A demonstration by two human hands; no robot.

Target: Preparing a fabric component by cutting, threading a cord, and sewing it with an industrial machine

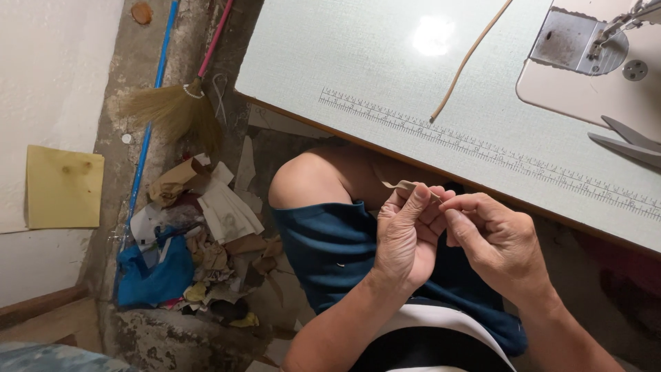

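Observation:
Both hands meet over my lap, just below the table's front edge. My left hand (405, 238) pinches the end of a thin beige strip (406, 186) between thumb and forefinger. My right hand (496, 238) has its fingers curled against the left, and they touch the same strip. Most of the strip is hidden inside the fingers. Beneath the hands are blue shorts (330, 248) and a bare knee (310, 179).
The pale green sewing table (358, 55) has a ruler scale printed along its front edge. A long beige cord (468, 58) lies on it. The sewing machine base (585, 76) and scissors (630, 141) sit at the right. A broom (175, 103) and scrap pile (200, 241) lie on the floor at the left.

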